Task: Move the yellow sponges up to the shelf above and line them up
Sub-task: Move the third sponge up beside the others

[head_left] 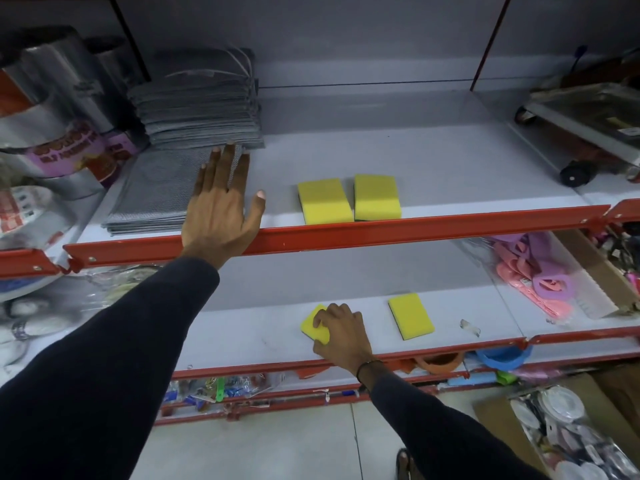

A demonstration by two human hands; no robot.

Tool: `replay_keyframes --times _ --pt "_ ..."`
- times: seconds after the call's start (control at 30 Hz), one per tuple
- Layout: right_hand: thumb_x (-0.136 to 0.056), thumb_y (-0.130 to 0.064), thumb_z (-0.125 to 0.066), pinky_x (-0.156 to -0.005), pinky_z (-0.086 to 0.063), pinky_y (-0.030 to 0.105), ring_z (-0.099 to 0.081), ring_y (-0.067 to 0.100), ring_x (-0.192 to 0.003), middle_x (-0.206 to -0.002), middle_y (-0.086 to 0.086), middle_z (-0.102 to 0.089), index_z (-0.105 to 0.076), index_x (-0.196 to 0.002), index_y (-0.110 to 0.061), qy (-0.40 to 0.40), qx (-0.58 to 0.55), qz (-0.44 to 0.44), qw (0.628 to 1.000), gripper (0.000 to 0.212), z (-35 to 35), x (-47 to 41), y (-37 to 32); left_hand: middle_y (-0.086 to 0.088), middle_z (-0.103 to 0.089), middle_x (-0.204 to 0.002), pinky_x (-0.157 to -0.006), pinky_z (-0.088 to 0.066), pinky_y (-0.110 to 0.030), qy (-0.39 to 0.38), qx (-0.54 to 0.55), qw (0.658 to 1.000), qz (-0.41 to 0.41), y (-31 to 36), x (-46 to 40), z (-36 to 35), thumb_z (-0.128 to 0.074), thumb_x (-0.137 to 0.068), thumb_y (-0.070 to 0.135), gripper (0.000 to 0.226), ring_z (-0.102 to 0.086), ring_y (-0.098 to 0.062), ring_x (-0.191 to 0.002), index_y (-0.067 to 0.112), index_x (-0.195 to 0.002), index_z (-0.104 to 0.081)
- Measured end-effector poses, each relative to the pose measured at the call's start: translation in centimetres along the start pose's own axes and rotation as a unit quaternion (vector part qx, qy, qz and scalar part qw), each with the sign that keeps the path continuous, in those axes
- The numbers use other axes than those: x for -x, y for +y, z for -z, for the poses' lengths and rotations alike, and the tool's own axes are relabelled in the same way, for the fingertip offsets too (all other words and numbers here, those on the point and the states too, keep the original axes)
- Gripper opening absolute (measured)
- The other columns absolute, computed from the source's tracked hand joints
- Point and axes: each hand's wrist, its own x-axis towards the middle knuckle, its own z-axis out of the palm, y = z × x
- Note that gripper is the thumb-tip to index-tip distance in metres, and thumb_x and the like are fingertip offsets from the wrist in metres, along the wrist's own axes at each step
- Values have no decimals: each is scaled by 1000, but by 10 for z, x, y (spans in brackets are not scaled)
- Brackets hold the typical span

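Observation:
Two yellow sponges lie side by side near the front edge of the upper shelf [450, 174]: one sponge [323, 200] on the left, another [376, 197] to its right. On the lower shelf [242, 334] my right hand [341, 336] is closed over a third yellow sponge [311, 325], which rests on the shelf surface. A fourth yellow sponge [410, 316] lies free to the right of it. My left hand [221, 206] rests flat with fingers spread on the upper shelf, left of the two sponges, its fingertips touching grey mesh sheets.
Grey mesh sheets [156, 195] lie flat at the upper shelf's left, with a stack of them [199, 112] behind. Foil rolls [59, 133] stand far left. A wheeled metal stand [588, 126] sits at the right. Pink and purple plastic items [533, 275] fill the lower shelf's right. Red rails [381, 230] edge each shelf.

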Motion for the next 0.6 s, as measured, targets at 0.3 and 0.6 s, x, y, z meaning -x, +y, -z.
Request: replay_keyframes --times 0.3,0.6 --pt "-74 -23 -81 -83 -43 35 -60 26 -89 -94 1 -62 -66 -92 -18 499 -141 217 827 24 169 47 -32 -9 2 -180 -135 -7 -48 5 6 1000 -6 -1 2 -1 -18 -102 58 81 -2 -30 -166 15 -170 -10" --pt "-89 -45 -72 -94 -44 44 -58 31 -119 -118 6 -66 -73 -108 -17 335 -27 -151 930 34 247 -21 35 -10 -5 -179 -134 -9 -48 15 7 1000 -11 -2 2 -3 -20 -101 55 81 -8 -33 -165 13 -169 -16"
